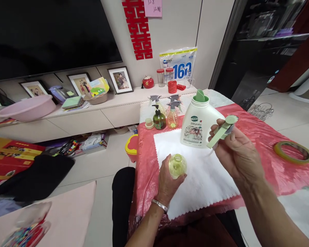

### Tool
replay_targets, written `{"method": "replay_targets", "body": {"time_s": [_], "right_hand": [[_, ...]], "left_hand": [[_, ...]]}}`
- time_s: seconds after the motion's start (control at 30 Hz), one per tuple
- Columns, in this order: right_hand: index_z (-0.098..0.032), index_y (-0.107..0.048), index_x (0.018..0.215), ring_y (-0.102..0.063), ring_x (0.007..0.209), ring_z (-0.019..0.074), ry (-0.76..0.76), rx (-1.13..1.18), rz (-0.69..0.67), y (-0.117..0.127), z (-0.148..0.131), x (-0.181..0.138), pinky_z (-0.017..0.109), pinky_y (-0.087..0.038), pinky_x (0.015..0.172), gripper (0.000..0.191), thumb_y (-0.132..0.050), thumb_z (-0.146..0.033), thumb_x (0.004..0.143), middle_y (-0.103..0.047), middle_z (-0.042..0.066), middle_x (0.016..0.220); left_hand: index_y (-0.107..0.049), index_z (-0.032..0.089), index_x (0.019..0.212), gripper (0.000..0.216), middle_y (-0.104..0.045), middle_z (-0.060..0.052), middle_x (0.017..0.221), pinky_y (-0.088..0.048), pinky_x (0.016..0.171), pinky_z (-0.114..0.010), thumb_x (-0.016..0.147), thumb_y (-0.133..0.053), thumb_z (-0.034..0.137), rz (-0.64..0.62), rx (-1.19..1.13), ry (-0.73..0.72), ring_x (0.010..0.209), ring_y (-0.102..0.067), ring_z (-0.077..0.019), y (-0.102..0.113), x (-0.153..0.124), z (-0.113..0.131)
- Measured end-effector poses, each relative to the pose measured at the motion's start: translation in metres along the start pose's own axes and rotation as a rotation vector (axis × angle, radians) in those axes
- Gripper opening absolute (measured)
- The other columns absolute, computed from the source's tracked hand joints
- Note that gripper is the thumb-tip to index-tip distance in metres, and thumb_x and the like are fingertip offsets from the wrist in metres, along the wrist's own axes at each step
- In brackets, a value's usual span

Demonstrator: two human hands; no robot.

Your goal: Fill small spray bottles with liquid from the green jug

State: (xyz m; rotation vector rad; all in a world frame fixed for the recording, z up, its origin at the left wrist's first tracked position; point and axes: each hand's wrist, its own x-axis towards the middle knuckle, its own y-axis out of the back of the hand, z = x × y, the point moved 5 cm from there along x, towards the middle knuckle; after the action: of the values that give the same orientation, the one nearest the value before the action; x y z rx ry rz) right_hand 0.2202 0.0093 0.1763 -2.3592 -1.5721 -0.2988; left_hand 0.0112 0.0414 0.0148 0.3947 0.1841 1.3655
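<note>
My left hand [168, 181] is wrapped round a rounded yellow-green bottle [177, 167] with an uncovered neck, over the white cloth [203, 185]. Raised on the right, my right hand [237, 149] grips a pale green spray head [222, 130] between thumb and fingers. Just behind it stands a large white detergent jug [199, 120], its mouth uncovered and its green spout [200, 96] showing. Part of the jug's handle side is hidden by my right hand. Near the jug's left side are a dark green pump bottle [159, 120] and a clear ribbed spray bottle [172, 118].
A small pale lidded jar [149, 123] sits by the pump bottle. Red plastic sheeting [262, 144] covers the table, with a roll of yellow tape [293, 152] at right. Behind, a low cabinet [92, 118] carries picture frames, jars and a pink basin [28, 107].
</note>
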Motion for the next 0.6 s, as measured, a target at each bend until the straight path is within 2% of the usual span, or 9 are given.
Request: {"method": "replay_targets", "body": {"time_s": [0.13, 0.3, 0.6], "right_hand": [[-0.032, -0.058, 0.132, -0.059, 0.115, 0.0239, 0.001, 0.05, -0.024, -0.023, 0.0, 0.006, 0.046, -0.052, 0.1, 0.047, -0.058, -0.057, 0.092, -0.06, 0.007, 0.128], [-0.029, -0.063, 0.124, -0.058, 0.116, 0.0231, -0.029, 0.224, -0.084, -0.046, 0.003, 0.005, 0.044, -0.052, 0.1, 0.043, -0.067, -0.052, 0.088, -0.06, 0.006, 0.128], [-0.027, -0.066, 0.118, -0.06, 0.11, 0.0201, -0.141, 0.306, -0.137, -0.061, 0.025, -0.004, 0.039, -0.052, 0.098, 0.038, -0.069, -0.048, 0.087, -0.064, 0.006, 0.12]], "left_hand": [[-0.043, 0.021, 0.141, 0.091, -0.058, -0.016, 0.138, -0.043, 0.111, -0.051, 0.062, -0.084, 0.041, 0.007, 0.012, -0.018, 0.131, -0.053, -0.0375, -0.001, 0.0, -0.002], [-0.043, 0.021, 0.142, 0.092, -0.057, -0.016, 0.139, -0.041, 0.113, -0.051, 0.062, -0.085, 0.04, -0.003, 0.0, -0.011, 0.133, -0.052, -0.0386, -0.001, -0.001, 0.0], [-0.042, 0.021, 0.143, 0.094, -0.057, -0.016, 0.139, -0.044, 0.111, -0.051, 0.064, -0.084, 0.045, 0.004, 0.01, -0.035, 0.131, -0.053, -0.0385, -0.001, -0.001, -0.001]]}}
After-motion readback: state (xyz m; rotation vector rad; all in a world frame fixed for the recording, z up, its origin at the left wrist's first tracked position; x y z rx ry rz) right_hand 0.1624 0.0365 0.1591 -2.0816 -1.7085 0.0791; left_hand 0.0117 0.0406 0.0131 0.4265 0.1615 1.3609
